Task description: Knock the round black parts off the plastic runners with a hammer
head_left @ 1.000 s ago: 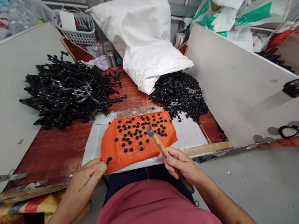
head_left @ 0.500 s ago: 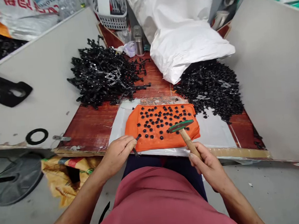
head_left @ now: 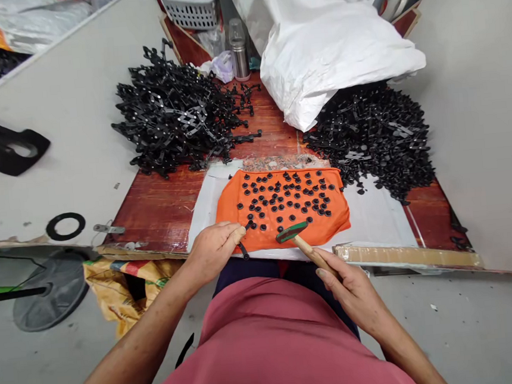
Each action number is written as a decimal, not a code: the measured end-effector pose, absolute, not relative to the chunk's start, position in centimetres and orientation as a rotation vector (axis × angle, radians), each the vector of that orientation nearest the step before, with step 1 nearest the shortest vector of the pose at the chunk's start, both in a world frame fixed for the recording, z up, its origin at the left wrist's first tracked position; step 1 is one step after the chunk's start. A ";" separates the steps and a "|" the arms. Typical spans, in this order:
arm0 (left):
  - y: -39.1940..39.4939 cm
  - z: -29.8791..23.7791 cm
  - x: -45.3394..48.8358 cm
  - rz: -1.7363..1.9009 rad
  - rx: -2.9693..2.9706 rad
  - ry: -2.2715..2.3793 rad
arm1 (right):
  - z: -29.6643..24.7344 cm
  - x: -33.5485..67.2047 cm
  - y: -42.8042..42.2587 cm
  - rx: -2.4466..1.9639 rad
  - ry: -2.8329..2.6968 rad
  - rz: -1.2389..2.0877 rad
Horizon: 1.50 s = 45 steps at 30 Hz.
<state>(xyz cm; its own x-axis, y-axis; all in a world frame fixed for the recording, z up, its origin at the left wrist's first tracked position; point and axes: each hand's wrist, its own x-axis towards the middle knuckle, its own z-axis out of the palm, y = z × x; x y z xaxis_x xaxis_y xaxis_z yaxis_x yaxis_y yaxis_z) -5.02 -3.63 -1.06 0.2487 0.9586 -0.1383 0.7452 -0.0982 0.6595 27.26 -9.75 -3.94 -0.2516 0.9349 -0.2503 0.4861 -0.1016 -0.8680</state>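
My left hand (head_left: 218,248) pinches a small black plastic linkage piece (head_left: 243,251) at the front left of an orange cloth (head_left: 224,210). One end of that piece lies over the cloth beside the small black round caps (head_left: 279,219), several of which are spread in loose rows with their stems up. My right hand (head_left: 347,282) is wrapped round the wooden handle of a hammer (head_left: 304,244). Its green-edged head hangs over the front of the cloth, right of my left hand and apart from the held piece.
A heap of black linkage pieces (head_left: 164,116) lies at the left. Another black heap (head_left: 381,139) lies at the right, partly under a white sack (head_left: 338,53). A metal bottle (head_left: 239,53) and a grey basket (head_left: 191,12) stand at the back. Grey panels (head_left: 478,125) flank the red tabletop (head_left: 154,207).
The hammer has moved left and toward me, closer to my left hand. My left hand, still pinching the black piece, has shifted slightly right over the cloth. The camera view has tilted a little.
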 end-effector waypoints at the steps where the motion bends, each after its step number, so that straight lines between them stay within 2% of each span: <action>1: -3.6 -1.2 -5.0 0.424 1.905 1.551 | -4.0 27.3 -9.8 -1.546 -1.717 1.317; 21: -3.4 -1.9 -5.0 0.209 2.065 1.618 | -3.6 27.2 -9.5 -1.551 -1.907 1.213; 32: -3.0 -1.6 -5.0 0.191 2.061 1.607 | 0.3 24.1 -6.7 -1.280 -2.198 0.652; 37: -2.9 -1.4 -5.0 0.233 2.040 1.591 | -0.4 22.5 -6.5 -1.417 -2.453 0.327; 45: -3.2 -1.8 -5.0 0.216 2.071 1.603 | -0.5 22.2 -6.5 -1.454 -2.527 0.191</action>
